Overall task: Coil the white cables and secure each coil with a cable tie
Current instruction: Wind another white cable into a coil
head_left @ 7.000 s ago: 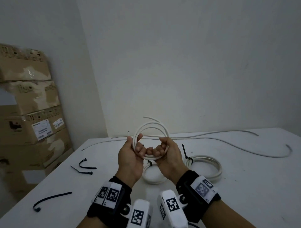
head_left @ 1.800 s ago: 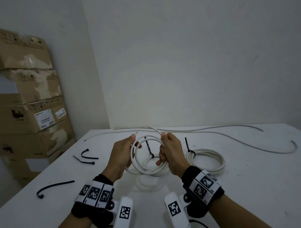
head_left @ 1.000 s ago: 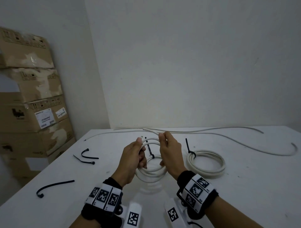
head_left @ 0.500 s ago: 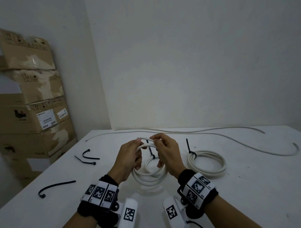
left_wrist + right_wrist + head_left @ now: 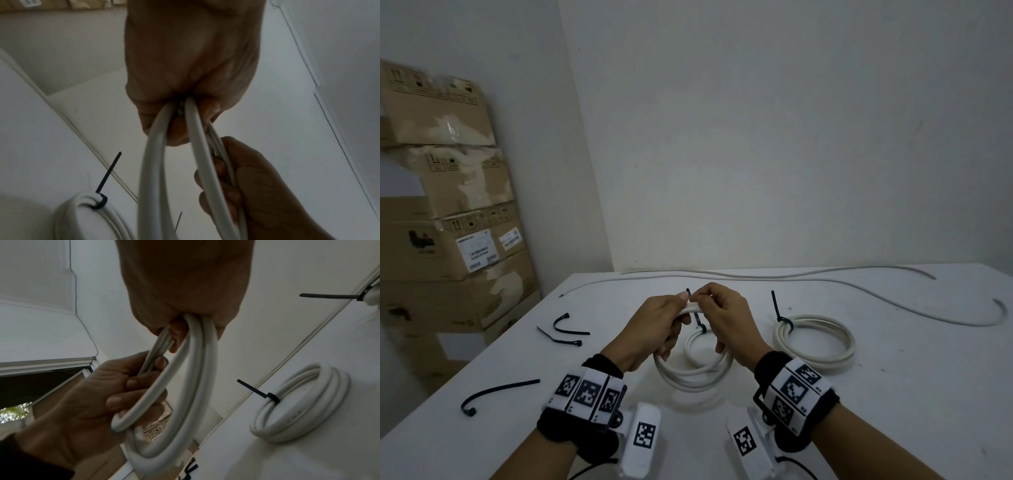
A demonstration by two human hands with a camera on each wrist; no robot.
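I hold a coil of white cable [image 5: 690, 378] upright above the middle of the white table [image 5: 893, 411]. My left hand [image 5: 664, 325] grips the coil's top left, fingers curled round the strands [image 5: 153, 162]. My right hand [image 5: 726, 322] pinches the strands at the top, right beside the left thumb. In the right wrist view the coil [image 5: 185, 386] hangs from my right hand [image 5: 185, 288], and the left hand [image 5: 92, 402] clasps it below. No cable tie is seen on this coil.
A tied coil [image 5: 815, 342] with a black tie [image 5: 777, 313] lies to the right; another tied coil [image 5: 693, 346] lies behind the held one. Loose black ties [image 5: 566, 332] [image 5: 500, 394] lie on the left. Long white cables [image 5: 756, 275] run along the back; cardboard boxes [image 5: 448, 240] stand left.
My right hand has brought the cable's free end over to the left hand. Both hands now meet at the coil's top, and the coil hangs a little lower.
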